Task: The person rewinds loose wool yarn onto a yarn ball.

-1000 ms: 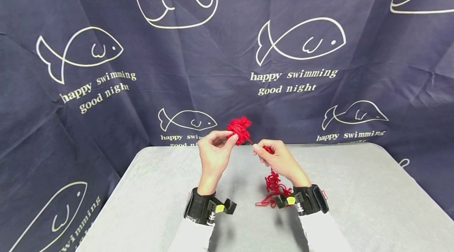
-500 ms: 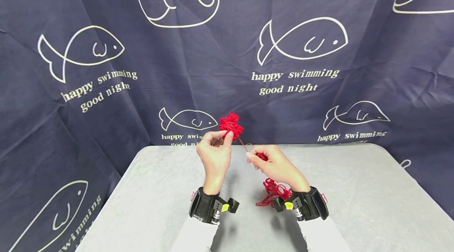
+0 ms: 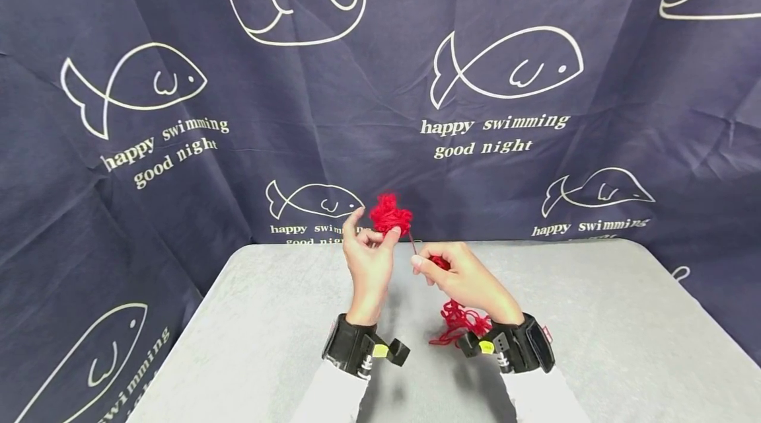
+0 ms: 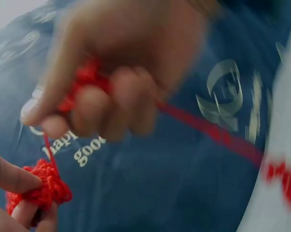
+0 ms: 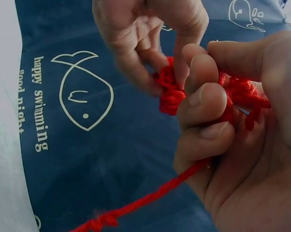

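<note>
Hanging in front of the cloth backdrop, just above the table's far edge in the head view: red yarn bundle (image 3: 390, 216), wound in the middle, loopy on top. Left hand (image 3: 368, 268) comes in from 7 o'clock, thumb and fingers pinching the bundle's lower side; one finger stands off toward 11, apart from the yarn.

Yarn strand (image 3: 413, 244) leaves the bundle at about 5 o'clock and runs, looking straight, to right hand (image 3: 464, 281). That one has thumb and index together on the strand, other fingers curled round a red yarn wad (image 3: 440, 263). Second length (image 5: 155, 195) exits the little-finger side, heading to 8 o'clock in the right wrist view.

Loose yarn heap (image 3: 464, 322) sits on the table (image 3: 255, 324), 6 o'clock of the right hand, tangled, partly behind the right wrist camera (image 3: 475, 344). Left wrist camera (image 3: 389, 350) at 6 from the bundle. Both wrists: black straps, white sleeves below. Backdrop (image 3: 380, 112): navy, white fish outlines, "happy swimming good night" lettering. Right hand blurred in the left wrist view.
</note>
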A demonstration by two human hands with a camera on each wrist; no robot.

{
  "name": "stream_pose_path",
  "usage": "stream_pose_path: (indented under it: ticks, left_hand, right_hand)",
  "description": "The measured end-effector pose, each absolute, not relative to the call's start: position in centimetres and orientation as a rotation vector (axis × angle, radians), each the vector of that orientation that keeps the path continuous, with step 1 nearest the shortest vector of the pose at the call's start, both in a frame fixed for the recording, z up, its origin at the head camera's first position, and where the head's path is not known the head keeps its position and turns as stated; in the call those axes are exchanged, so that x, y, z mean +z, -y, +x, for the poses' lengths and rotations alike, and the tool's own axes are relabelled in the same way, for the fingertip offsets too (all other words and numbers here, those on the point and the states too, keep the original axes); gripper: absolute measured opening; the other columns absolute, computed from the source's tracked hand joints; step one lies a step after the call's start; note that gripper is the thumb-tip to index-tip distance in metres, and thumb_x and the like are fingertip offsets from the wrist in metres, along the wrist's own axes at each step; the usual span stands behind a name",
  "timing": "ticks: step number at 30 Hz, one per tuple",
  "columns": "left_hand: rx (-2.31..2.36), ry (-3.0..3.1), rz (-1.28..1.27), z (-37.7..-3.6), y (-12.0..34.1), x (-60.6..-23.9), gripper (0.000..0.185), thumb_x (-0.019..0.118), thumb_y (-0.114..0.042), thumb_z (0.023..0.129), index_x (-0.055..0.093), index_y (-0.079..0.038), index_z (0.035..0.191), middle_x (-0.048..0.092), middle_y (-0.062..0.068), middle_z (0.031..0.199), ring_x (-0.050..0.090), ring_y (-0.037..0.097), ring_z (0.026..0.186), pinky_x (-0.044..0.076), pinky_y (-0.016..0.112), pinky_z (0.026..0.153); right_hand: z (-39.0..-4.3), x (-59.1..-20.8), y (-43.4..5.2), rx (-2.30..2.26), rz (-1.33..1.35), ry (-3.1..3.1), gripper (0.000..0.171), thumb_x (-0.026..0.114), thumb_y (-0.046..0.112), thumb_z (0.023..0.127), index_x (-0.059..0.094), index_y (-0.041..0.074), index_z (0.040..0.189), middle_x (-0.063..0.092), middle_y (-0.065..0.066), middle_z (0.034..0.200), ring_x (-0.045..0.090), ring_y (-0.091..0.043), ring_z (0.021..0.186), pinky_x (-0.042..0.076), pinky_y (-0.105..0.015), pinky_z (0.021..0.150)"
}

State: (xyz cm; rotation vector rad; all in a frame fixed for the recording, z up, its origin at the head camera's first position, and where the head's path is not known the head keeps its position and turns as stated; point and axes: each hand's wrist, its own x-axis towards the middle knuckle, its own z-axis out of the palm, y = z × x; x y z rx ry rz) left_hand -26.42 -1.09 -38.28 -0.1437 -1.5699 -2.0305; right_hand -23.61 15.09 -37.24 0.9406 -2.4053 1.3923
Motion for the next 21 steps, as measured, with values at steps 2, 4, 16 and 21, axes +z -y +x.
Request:
stream_pose_path:
  ticks: [2, 4, 16, 21]
  left_hand:
    - [-2.292, 1.482, -0.115, -26.6, 1.1, -38.1, 0.053, 0.073, 0.010, 0.080, 0.056, 0.005, 0.130, 0.056, -0.001, 0.069, 0.056, 0.009, 0.064, 0.052, 0.022, 0.071]
    - [-2.515, 1.370, -0.089, -26.9, 1.2, -37.9, 0.040, 0.068, 0.012, 0.082, 0.060, 0.010, 0.122, 0.060, 0.002, 0.077, 0.059, 0.010, 0.068, 0.054, 0.021, 0.073]
    - [-2.689, 1.216, -0.122, -27.1, 1.8, -37.6, 0.048, 0.061, 0.016, 0.085, 0.039, -0.005, 0.123, 0.063, 0.013, 0.099, 0.068, 0.017, 0.071, 0.061, 0.026, 0.066]
    - [-2.720, 1.194, -0.142, -27.0, 2.1, -37.4, 0.031, 0.058, 0.011, 0.088, 0.046, -0.008, 0.111, 0.061, 0.012, 0.099, 0.066, 0.019, 0.075, 0.061, 0.028, 0.071]
  right_hand:
    - [-23.6, -37.2, -15.2, 1.390, 0.935, 2.411, 0.020, 0.067, 0.015, 0.099, 0.069, 0.023, 0.081, 0.056, 0.008, 0.064, 0.049, -0.011, 0.053, 0.043, -0.027, 0.052]
    - [-23.6, -37.2, -15.3, 1.389, 0.931, 2.409, 0.019, 0.067, 0.015, 0.098, 0.069, 0.023, 0.081, 0.056, 0.008, 0.064, 0.048, -0.011, 0.053, 0.042, -0.027, 0.052]
    - [-24.0, -37.3, -16.0, 1.370, 0.919, 2.403, 0.021, 0.067, 0.015, 0.098, 0.067, 0.023, 0.079, 0.056, 0.002, 0.061, 0.044, -0.007, 0.050, 0.037, -0.025, 0.048]
    - [-24.1, -37.3, -16.2, 1.356, 0.935, 2.419, 0.021, 0.067, 0.014, 0.099, 0.068, 0.022, 0.079, 0.055, 0.006, 0.062, 0.045, -0.007, 0.050, 0.037, -0.025, 0.047]
